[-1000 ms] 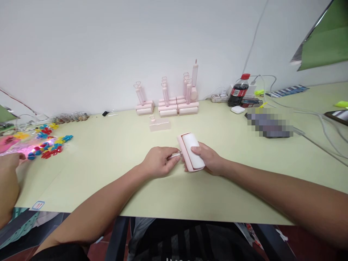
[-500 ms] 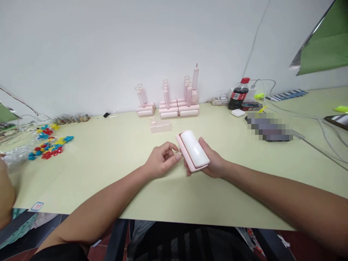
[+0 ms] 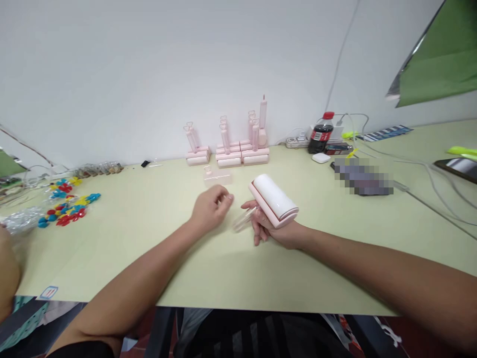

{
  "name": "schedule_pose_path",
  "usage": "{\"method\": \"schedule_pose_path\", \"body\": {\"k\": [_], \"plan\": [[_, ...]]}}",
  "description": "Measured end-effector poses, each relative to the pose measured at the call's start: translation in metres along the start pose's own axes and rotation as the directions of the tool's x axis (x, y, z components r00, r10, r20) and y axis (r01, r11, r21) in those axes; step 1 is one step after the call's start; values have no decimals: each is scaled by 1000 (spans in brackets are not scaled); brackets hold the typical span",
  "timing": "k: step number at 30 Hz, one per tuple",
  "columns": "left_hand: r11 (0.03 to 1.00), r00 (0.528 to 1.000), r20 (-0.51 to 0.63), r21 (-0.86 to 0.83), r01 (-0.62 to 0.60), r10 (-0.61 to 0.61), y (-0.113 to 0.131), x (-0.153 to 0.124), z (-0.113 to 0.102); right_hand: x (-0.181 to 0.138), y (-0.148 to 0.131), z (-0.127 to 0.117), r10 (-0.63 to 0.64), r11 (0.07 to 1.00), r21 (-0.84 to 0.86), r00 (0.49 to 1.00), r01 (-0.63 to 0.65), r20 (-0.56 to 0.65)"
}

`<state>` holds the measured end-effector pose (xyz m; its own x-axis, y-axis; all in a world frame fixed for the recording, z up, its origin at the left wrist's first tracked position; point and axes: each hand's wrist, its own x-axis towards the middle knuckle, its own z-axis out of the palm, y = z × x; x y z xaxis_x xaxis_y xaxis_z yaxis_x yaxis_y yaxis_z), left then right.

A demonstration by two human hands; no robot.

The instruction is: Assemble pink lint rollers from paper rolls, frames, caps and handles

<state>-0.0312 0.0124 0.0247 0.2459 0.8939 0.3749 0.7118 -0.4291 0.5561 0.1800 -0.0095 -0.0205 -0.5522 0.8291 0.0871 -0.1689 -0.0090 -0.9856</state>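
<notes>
My right hand [image 3: 288, 234] grips a lint roller [image 3: 274, 199] by its clear pink handle, which sticks out to the left between the fingers and is blurred. The roller head has a white sheet roll in a pale pink shell and is tilted over the hand. To its left, my left hand [image 3: 211, 208] hovers apart from the roller, with curled fingers and the thumb close to the index finger. Nothing shows in it. A clear pink cover [image 3: 219, 177] lies on the table just beyond the left hand.
Several pink lint rollers [image 3: 229, 158] stand by the wall with handles upright. A cola bottle [image 3: 321, 133], a white case [image 3: 320, 157], a blurred-out device [image 3: 361, 178] and cables are at the right. Colourful plastic pieces [image 3: 70, 206] lie at the left, near another person's arm [image 3: 8, 273].
My left hand has let go of the lint roller's handle end and moved left. My right hand has turned the roller, so that its handle now shows between the fingers.
</notes>
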Motion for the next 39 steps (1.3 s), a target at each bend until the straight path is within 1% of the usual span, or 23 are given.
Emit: {"method": "schedule_pose_path", "body": {"k": [2, 4, 5, 7, 9, 11, 12, 14, 15, 16, 17, 18, 20, 22, 24, 26, 29, 31, 33, 36, 39], "plan": [[974, 990, -105, 193, 115, -96, -14, 23, -14, 0, 0, 1, -3, 1000, 5, 1000, 3, -10], [922, 988, -113, 361, 143, -109, -29, 48, -24, 0, -1, 2, 9, 1000, 10, 1000, -9, -27], [895, 986, -109, 417, 158, -124, -36, 61, -28, 0, -1, 3, 17, 1000, 18, 999, -16, -37], [851, 979, -60, 486, 200, -196, -49, 83, -33, 0, -1, 4, 33, 999, 38, 999, -31, -42], [831, 964, 3, 508, 226, -264, -57, 98, -35, 0, -2, 4, 40, 999, 35, 998, -38, -45], [822, 956, 25, 519, 236, -291, -56, 100, -34, 1, -2, 3, 36, 999, 2, 998, -36, -60], [828, 959, 16, 510, 235, -282, -52, 96, -33, 1, -3, 2, 25, 1000, -14, 997, -27, -76], [870, 969, -5, 438, 225, -248, -39, 78, -28, 3, -4, 0, -10, 999, -33, 994, 7, -107], [943, 974, -20, 248, 222, -224, -30, 65, -25, 4, -4, -1, -34, 999, -37, 992, 30, -123], [972, 972, 25, 19, 233, -233, -22, 51, -22, 5, -4, -2, -61, 998, -40, 988, 55, -144], [948, 965, 84, -180, 261, -250, -13, 37, -19, 6, -4, -3, -86, 996, -43, 982, 79, -168], [899, 957, 141, -330, 288, -255, -7, 24, -15, 7, -5, -3, -109, 994, -46, 975, 102, -195], [795, 941, 219, -506, 335, -258, 2, 4, -10, 7, -5, -4, -154, 988, -53, 953, 145, -260], [709, 926, 292, -600, 371, -238, 4, -6, -6, 6, -6, -3, -189, 982, -71, 931, 175, -312], [644, 909, 364, -649, 404, -203, 2, -8, -2, 5, -6, -3, -201, 979, -88, 918, 182, -342], [598, 895, 413, -679, 426, -169, 0, -7, 1, 5, -7, -4, -195, 980, -99, 917, 171, -349], [576, 888, 441, -694, 432, -135, -2, -8, 7, 6, -6, -6, -188, 981, -111, 918, 159, -350], [611, 882, 459, -669, 424, -109, -2, -10, 10, 6, -4, -8, -178, 983, -109, 918, 149, -354], [670, 879, 469, -627, 398, -84, -4, -13, 12, 5, -3, -9, -165, 986, -91, 926, 142, -339], [758, 882, 469, -558, 338, -47, -4, -16, 13, 2, -3, -11, -143, 990, -47, 960, 135, -243], [811, 865, 502, -502, 300, -9, 0, -18, 11, -1, -5, -11, -115, 993, 5, 979, 117, -167]]}}
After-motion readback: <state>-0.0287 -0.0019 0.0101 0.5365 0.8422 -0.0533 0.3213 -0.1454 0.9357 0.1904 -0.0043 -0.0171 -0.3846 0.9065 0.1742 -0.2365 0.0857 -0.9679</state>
